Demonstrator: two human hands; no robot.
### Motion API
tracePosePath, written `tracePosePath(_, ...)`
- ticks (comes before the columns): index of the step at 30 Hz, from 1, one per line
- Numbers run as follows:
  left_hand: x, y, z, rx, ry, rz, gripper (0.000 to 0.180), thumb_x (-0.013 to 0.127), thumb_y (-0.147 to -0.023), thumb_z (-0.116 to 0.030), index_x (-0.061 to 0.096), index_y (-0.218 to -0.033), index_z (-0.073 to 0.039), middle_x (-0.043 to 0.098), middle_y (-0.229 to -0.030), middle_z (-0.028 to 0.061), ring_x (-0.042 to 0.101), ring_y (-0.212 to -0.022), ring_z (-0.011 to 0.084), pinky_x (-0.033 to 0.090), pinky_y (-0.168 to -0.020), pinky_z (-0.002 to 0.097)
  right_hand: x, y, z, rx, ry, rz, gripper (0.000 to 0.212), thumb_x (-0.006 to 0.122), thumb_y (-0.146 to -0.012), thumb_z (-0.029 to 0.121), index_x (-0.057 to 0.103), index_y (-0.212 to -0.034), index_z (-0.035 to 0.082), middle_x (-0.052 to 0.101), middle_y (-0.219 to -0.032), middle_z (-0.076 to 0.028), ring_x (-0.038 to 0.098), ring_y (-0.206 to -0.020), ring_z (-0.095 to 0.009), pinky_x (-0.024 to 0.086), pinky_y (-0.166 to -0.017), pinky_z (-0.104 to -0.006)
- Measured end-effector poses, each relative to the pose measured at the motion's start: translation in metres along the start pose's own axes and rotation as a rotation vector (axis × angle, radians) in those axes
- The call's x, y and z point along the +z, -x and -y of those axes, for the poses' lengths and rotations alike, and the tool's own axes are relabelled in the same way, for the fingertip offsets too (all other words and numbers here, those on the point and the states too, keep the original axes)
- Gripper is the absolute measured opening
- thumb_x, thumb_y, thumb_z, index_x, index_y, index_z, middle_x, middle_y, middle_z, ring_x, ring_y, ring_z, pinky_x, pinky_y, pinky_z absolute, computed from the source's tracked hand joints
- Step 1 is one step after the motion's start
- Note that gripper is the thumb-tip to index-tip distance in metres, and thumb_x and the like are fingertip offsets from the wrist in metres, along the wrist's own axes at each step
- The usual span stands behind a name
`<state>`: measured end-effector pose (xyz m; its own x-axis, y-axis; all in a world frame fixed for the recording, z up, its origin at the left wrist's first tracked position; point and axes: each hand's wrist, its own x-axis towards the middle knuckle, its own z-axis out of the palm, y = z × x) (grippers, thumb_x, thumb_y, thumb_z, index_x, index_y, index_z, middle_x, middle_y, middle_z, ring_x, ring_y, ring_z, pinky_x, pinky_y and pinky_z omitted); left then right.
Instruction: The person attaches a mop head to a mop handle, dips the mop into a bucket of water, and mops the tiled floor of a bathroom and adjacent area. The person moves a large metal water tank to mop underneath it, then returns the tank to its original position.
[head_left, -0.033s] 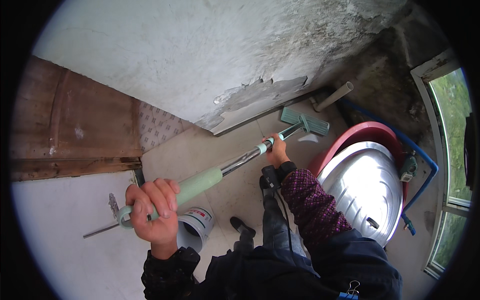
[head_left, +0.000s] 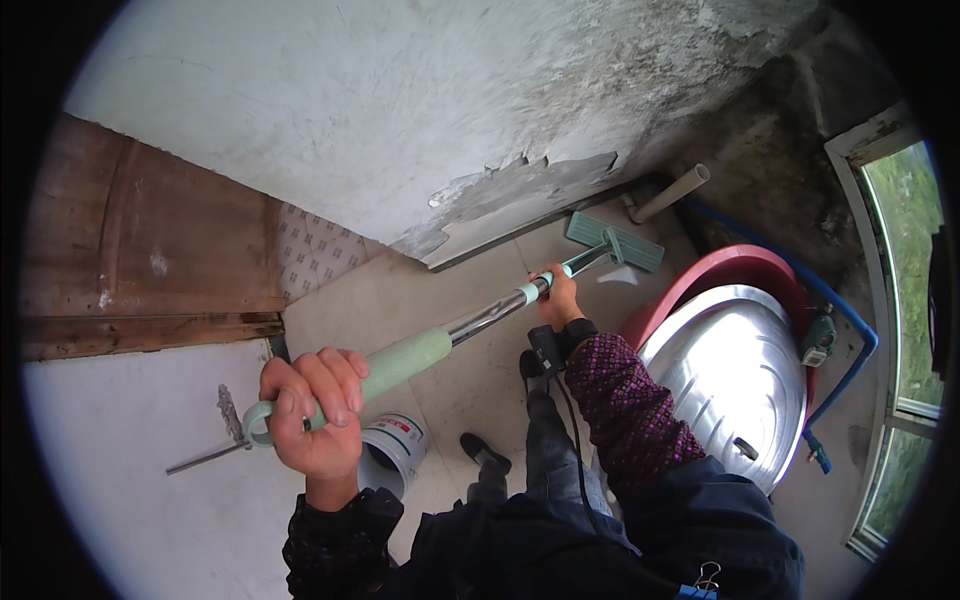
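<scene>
A long-handled flat mop (head_left: pixel 470 320) is gripped in both hands above a tiled floor (head_left: pixel 400 300). The pale green foam grip near the handle's end is enclosed by the fingers of the left hand (head_left: pixel 310 410), while the shaft farther down is clasped by the right hand (head_left: pixel 560 297). The green mop head (head_left: pixel 615 241) is pressed to the floor at its far edge, just beside the peeling wall (head_left: pixel 400 130). A white bucket (head_left: pixel 392 452) is seen below the left hand, and a metal basin (head_left: pixel 725 375) in a red tub (head_left: pixel 735 265) at right.
</scene>
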<state>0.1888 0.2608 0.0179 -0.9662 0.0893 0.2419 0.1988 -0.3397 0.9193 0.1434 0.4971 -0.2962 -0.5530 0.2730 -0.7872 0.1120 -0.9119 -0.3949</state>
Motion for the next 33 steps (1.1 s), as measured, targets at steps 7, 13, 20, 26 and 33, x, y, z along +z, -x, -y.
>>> tracePosePath(7, -0.039, -0.017, 0.011, -0.056, -0.020, -0.150, 0.024, 0.040, -0.088, -0.023, 0.029, -0.068, -0.015, 0.035, -0.053, -0.0004, 0.035, -0.056, 0.0136, 0.032, -0.068, 0.0338, 0.021, -0.029, -0.044, 0.143, 0.189, 0.001, 0.021, 0.053, -0.081, 0.013, 0.041, -0.096, 0.003, 0.055, -0.077, -0.013, 0.061, -0.067, -0.027, 0.051, -0.058, -0.0399)
tracePosePath(13, -0.130, 0.009, -0.037, -0.048, -0.017, -0.254, 0.024, 0.039, -0.087, -0.020, 0.027, -0.067, -0.016, 0.031, -0.054, -0.0017, 0.032, -0.056, 0.0122, 0.030, -0.066, 0.0305, 0.058, 0.006, -0.161, 0.114, 0.245, -0.046, 0.020, 0.051, -0.081, 0.011, 0.040, -0.092, -0.001, 0.054, -0.077, -0.014, 0.063, -0.062, -0.030, 0.051, -0.045, -0.0391)
tracePosePath(20, -0.226, 0.096, -0.111, 0.053, -0.076, -0.587, 0.032, 0.039, -0.092, -0.017, 0.025, -0.062, -0.015, 0.023, -0.053, -0.0023, 0.026, -0.053, 0.0107, 0.031, -0.066, 0.0290, 0.081, 0.079, -0.314, 0.182, 0.344, 0.009, 0.036, 0.054, -0.079, 0.010, 0.029, -0.100, -0.003, 0.050, -0.087, -0.018, 0.062, -0.061, -0.032, 0.056, -0.051, -0.0444)
tracePosePath(26, -0.253, 0.195, -0.162, 0.087, -0.156, -0.776, 0.034, 0.038, -0.092, -0.015, 0.022, -0.062, -0.015, 0.020, -0.052, -0.0018, 0.022, -0.052, 0.0112, 0.030, -0.063, 0.0288, 0.029, 0.147, -0.390, 0.286, 0.617, 0.192, 0.053, 0.061, -0.078, 0.019, 0.024, -0.104, -0.007, 0.050, -0.091, -0.022, 0.061, -0.062, -0.028, 0.056, -0.044, -0.0407)
tracePosePath(33, -0.257, 0.234, -0.212, 0.048, -0.188, -0.824, 0.036, 0.038, -0.093, -0.016, 0.020, -0.062, -0.015, 0.018, -0.052, -0.0016, 0.022, -0.052, 0.0109, 0.029, -0.060, 0.0288, -0.015, 0.225, -0.408, 0.487, 0.543, 0.226, 0.034, 0.060, -0.077, 0.016, 0.039, -0.091, -0.006, 0.053, -0.074, -0.015, 0.060, -0.052, -0.028, 0.055, -0.043, -0.0385)
